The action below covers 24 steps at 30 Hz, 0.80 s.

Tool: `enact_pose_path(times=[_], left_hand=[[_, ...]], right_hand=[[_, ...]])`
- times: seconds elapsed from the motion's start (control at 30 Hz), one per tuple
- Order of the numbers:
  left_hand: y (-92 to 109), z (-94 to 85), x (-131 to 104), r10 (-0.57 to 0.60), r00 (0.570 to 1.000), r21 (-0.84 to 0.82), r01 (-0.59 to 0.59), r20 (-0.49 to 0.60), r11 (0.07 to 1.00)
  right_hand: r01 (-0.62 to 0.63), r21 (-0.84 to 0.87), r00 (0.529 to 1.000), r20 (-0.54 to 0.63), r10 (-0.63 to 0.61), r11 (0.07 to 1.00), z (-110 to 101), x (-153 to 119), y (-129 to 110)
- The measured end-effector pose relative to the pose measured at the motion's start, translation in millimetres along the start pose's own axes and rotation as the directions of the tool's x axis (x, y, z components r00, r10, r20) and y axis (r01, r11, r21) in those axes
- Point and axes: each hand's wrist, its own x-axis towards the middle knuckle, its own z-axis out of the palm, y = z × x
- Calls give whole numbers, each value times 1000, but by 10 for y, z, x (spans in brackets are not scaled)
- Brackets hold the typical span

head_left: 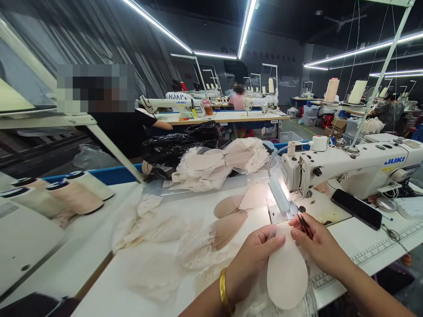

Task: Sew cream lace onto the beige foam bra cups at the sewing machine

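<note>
A pale, drop-shaped fabric pad (287, 281) hangs between my hands, its narrow end up near the needle plate (279, 213) of a white sewing machine (357, 163). My left hand (253, 253) pinches the pad's left upper edge between thumb and fingers. Small dark snips with red parts (306, 226) are held in my right hand (319, 246), whose thumb and fingers are at the pad's upper right. Beige pads (229, 229) and sheer lace fabric (158, 229) lie on the table to the left.
Behind the table edge are a lace pile (221, 163) and black plastic bags (178, 141). A phone (357, 208) lies right of the needle area. Thread cones (76, 198) stand left. A person in black (119, 132) is at the left back.
</note>
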Motion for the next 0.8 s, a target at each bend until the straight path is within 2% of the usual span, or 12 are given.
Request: enact_pose_path(times=[0.17,0.43,0.53,0.63,0.73,0.8], left_hand=[[-6,-9,18,-33,999,54,33,-1,998],[-1,-26,24,-61,998,48,61,2,997],[-4,-7,31,-42,999,28,43,-17,999],[-3,7,41,-1,996,38,5,-94,999],[-6,8,42,30,987,65,-20,-156,998],[-13,5,37,30,985,48,-22,-173,999]], right_hand=[[31,-182,1000,10,-29,983,35,80,-17],[23,-216,1000,6,-22,976,-45,118,-21],[102,-328,989,-71,-132,939,-74,25,-21],[227,-473,942,-117,-316,851,-31,-128,-13],[343,-516,900,-57,-431,785,82,-255,5],[379,-535,889,-16,-457,755,158,-280,25]])
